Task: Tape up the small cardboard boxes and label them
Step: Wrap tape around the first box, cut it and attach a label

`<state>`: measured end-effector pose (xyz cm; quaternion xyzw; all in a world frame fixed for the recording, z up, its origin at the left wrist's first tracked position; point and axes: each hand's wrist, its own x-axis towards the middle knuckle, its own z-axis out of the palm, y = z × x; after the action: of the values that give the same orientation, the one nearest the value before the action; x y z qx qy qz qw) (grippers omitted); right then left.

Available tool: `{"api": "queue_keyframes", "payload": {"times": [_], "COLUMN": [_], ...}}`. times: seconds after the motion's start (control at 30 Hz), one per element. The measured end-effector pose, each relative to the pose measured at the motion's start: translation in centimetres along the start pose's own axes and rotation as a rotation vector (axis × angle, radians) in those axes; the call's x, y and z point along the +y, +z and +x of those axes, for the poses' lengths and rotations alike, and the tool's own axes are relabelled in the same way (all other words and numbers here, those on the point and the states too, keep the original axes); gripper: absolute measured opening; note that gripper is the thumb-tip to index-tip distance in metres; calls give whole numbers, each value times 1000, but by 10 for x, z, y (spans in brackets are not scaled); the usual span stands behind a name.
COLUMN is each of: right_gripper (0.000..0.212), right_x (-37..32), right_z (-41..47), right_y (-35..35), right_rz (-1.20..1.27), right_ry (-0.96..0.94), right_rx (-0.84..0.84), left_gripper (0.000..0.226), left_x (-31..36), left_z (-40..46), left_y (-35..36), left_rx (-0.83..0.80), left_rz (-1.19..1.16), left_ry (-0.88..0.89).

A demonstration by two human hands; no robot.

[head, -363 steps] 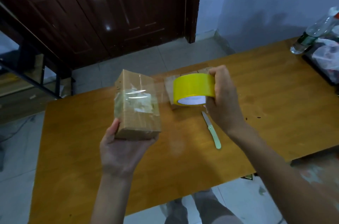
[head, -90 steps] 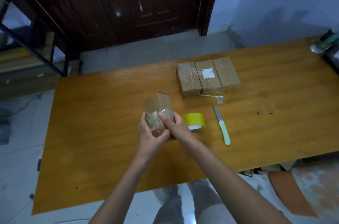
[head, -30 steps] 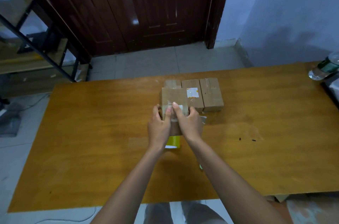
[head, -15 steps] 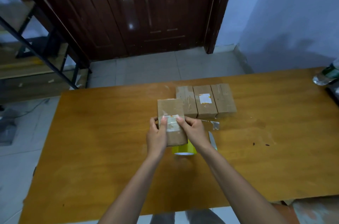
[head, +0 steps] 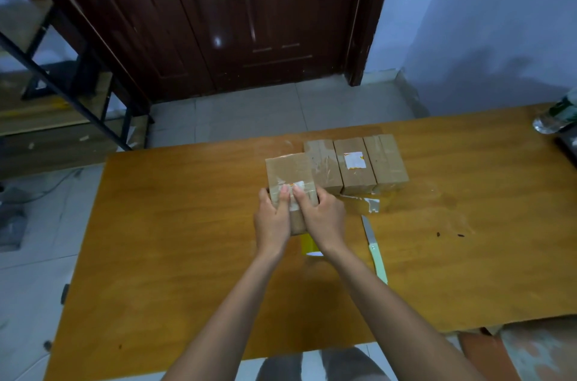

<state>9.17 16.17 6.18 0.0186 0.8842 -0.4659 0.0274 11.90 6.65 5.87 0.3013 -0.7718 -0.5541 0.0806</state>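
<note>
I hold a small cardboard box [head: 288, 173] just above the wooden table [head: 187, 240], left of a row of three taped boxes [head: 356, 174]. My left hand [head: 272, 219] grips its left side and my right hand [head: 324, 219] its right side. Both thumbs press on a white label [head: 299, 187] on the box's top face. The middle box of the row carries a white label [head: 354, 160]. A yellow tape roll [head: 308, 244] lies under my wrists, mostly hidden.
A knife with a pale green handle [head: 377, 255] lies right of my right arm. A scrap of tape [head: 371, 204] sits in front of the row. A plastic bottle [head: 557, 115] lies at the table's far right edge. A dark door stands beyond the table.
My thumbs have slid together onto the white label on the held box. The box stays beside the row, and the view has shifted a little.
</note>
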Motion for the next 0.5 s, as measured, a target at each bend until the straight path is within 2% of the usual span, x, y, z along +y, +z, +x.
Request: {"api": "queue_keyframes", "payload": {"times": [0.13,0.33,0.5], "right_gripper": [41,53,51], "right_x": [1,1,-3], "right_z": [-2,-3,-3], "right_y": [-2,-6,-16], "right_rz": [22,106,147], "right_ry": [-28,84,37], "right_rx": [50,80,-34], "left_gripper": [22,33,46], "left_x": [-3,-2,12], "left_z": [-3,-5,-9], "left_y": [1,-1,-8], "left_rx": [19,-16,-51], "left_rz": [-8,-65,-130], "left_ry": [13,-4,-86]}}
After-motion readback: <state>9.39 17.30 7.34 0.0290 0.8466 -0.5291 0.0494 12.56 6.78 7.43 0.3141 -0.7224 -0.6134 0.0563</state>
